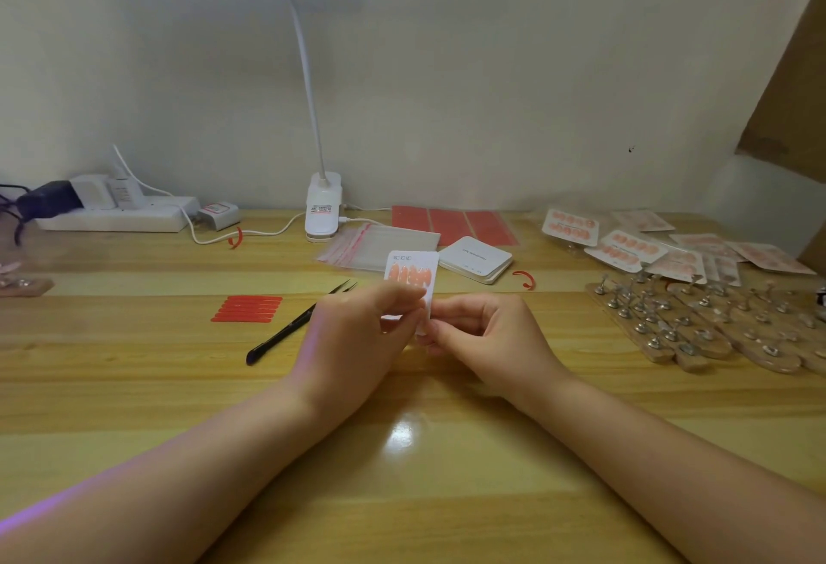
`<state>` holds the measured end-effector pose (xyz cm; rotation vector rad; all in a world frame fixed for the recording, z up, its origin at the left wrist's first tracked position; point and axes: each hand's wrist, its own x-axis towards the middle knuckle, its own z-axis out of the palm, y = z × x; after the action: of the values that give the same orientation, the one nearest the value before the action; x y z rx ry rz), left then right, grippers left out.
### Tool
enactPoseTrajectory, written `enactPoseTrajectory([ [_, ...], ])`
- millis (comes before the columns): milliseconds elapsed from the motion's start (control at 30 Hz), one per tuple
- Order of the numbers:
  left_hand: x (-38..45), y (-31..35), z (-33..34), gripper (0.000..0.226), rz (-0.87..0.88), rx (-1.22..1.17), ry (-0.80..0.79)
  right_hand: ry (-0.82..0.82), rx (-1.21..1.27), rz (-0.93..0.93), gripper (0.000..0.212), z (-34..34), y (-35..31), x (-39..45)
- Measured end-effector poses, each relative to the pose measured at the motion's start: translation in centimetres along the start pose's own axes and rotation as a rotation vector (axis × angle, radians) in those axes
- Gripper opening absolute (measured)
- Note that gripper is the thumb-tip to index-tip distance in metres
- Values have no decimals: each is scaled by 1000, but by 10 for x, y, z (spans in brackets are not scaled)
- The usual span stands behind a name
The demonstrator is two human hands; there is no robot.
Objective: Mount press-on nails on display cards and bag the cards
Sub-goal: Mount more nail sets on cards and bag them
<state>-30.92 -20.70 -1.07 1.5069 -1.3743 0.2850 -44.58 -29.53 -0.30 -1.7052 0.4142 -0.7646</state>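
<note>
Card's (411, 275) lower half behind fingers (402, 295)

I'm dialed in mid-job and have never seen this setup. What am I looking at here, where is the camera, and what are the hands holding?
There is no machine: a person works with bare hands, and the one picture comes from a camera worn on their head, looking forward and down. The left hand and right hand together pinch a white display card with pink nails stuck on it, held above the wooden table. On the table lie black tweezers, red adhesive strips, clear bags, a stack of blank cards, finished bagged cards and wooden boards of metal nail stands. A clip lamp stands behind.
</note>
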Motion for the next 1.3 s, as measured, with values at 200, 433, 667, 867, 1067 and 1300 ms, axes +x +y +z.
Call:
enactPoseTrajectory([
  [200, -1, 1, 1, 30, 36, 9, 0, 5, -9, -5, 23, 0, 0, 0],
  [433, -1, 6, 0, 41, -34, -60, -10, -3, 29, 5, 23, 0, -3, -1],
  [667, 0, 2, -3, 41, -124, -147, -34, -6, 59, 19, 19, 0, -6, -2],
  [867, -2, 5, -3, 55, -79, -155, -54, 9, 55, 39, 23, 1, -5, -2],
  [1067, -2, 1, 0, 42, 34, -31, -27, 10, 32, 37, 25, 2, -6, -2],
  [1300, -1, 1, -1, 39, 45, -25, -21, 10, 41, 38, 22, 2, -5, -1],
])
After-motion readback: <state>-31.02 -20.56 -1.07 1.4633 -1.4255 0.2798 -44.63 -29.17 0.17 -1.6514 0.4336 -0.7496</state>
